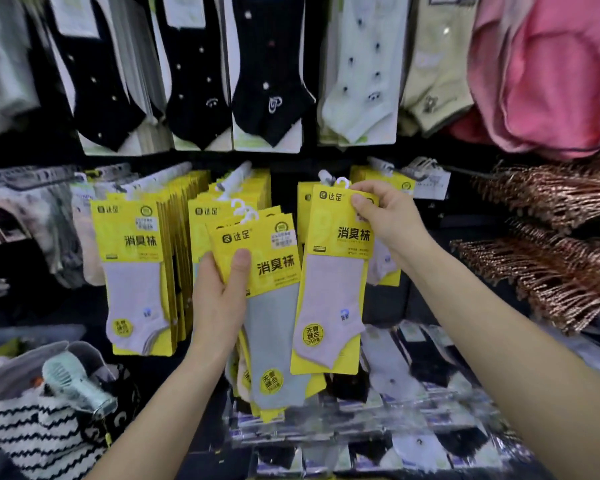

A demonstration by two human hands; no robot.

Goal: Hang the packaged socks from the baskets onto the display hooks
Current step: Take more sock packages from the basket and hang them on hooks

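Yellow sock packs (pixel 136 271) hang in rows ahead. The left hand (pixel 219 292) grips a bundle of packs (pixel 267 306), thumb pressed across the front. The right hand (pixel 388 220) pinches 1 pack (pixel 333 289) by its top corner, its white hook (pixel 342 182) raised beside the hanging rows.

Packed yellow sock rows (pixel 179 209) crowd the hooks (pixel 238 176); dark gap (pixel 284 183) between them seems passable.

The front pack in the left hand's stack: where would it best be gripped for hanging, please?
On the front pack, probably pinch the stiff yellow header at its upper right corner, coming from the right: the left hand covers the left edge, the sock below is soft, and the white hook is left free.
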